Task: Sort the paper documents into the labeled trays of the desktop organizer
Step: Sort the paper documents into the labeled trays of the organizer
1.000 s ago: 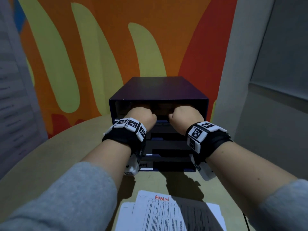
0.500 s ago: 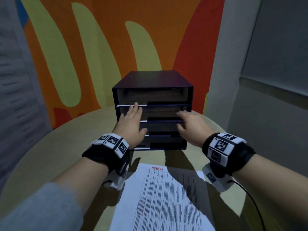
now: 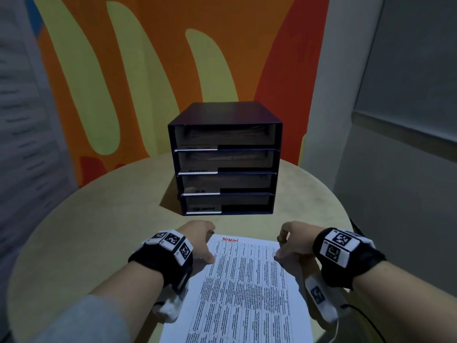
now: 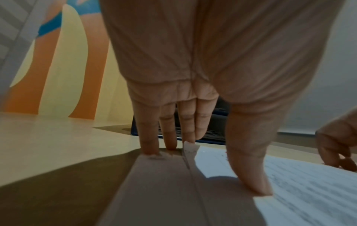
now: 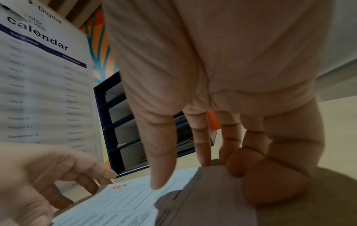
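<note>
A dark blue organizer (image 3: 225,169) with several labeled trays stands at the middle of the round table. In front of it lies a printed sheet (image 3: 247,280) headed "ADMIN" in red. My left hand (image 3: 210,246) is at the sheet's left top corner. In the left wrist view its straight fingers (image 4: 148,146) touch the paper edge and its thumb presses on the sheet (image 4: 299,183). My right hand (image 3: 282,246) is at the right top corner. There its curled fingers (image 5: 235,168) hook the edge, and the thumb comes down on the sheet (image 5: 119,203).
The beige table (image 3: 99,219) has bare room on both sides of the organizer. A calendar poster (image 5: 38,76) hangs at the left. The painted orange wall is close behind the organizer (image 5: 114,122), and a grey wall stands at the right. A black cable (image 3: 358,310) trails from my right wrist.
Both hands have drawn back from the organizer's trays to the top corners of the ADMIN sheet on the table. The view has tilted down and pulled away.
</note>
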A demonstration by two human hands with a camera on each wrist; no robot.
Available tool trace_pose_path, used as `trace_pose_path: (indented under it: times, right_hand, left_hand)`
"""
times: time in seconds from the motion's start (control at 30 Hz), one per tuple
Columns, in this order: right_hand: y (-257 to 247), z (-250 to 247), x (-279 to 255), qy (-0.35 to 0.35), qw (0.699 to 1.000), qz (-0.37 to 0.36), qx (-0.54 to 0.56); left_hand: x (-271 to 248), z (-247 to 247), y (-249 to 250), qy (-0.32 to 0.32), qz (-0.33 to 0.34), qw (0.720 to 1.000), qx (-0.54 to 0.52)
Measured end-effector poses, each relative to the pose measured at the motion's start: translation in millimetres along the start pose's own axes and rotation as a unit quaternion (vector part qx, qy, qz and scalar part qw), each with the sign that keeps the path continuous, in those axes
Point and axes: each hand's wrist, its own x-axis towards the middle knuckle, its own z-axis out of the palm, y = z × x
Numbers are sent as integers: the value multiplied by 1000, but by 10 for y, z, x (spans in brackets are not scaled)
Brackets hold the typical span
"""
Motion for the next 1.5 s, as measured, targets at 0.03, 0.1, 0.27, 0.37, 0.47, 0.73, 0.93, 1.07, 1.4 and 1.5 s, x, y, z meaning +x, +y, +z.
trace_pose_path:
  times: [0.03, 0.1, 0.27, 0.37, 0.47, 0.73, 0.93, 1.07, 1.4, 1.5]
  right_hand:
    - [-14, 8, 6, 1, 1000, 0, 1]
    - [-31, 25, 20, -3, 1000, 2, -1]
    - [-27, 30, 10, -11, 1000, 11, 2]
    - [4, 38, 13, -12, 1000, 2, 23]
    - [41, 39, 31, 4, 997, -27, 73]
    - [71, 1, 9, 106, 950, -123, 265]
    - [71, -5, 41, 195, 911, -124, 341]
    - [1, -8, -3, 175, 851, -119, 482]
    - [-19, 348, 175, 33, 899, -63, 433]
    - [-18, 400, 273, 23, 910, -51, 412]
  left_hand:
    - [-7, -11, 9, 0, -2, 1000, 11]
    - [-33, -20, 36, 4, -7, 999, 34]
    - [-68, 20, -10, 77, 10, 997, -15]
    - [-127, -35, -81, 131, 21, 987, -89]
    - [-204, -116, -129, 160, 7, 978, -136]
    - [-332, -225, -227, 219, -3, 962, -163]
    - [-362, -226, -242, 248, 1, 942, -225]
    - [-362, -217, -305, 233, 0, 921, -311]
    - [-343, 50, -228, 96, -39, 932, -349]
    - [-260, 121, -263, 54, -61, 952, -294]
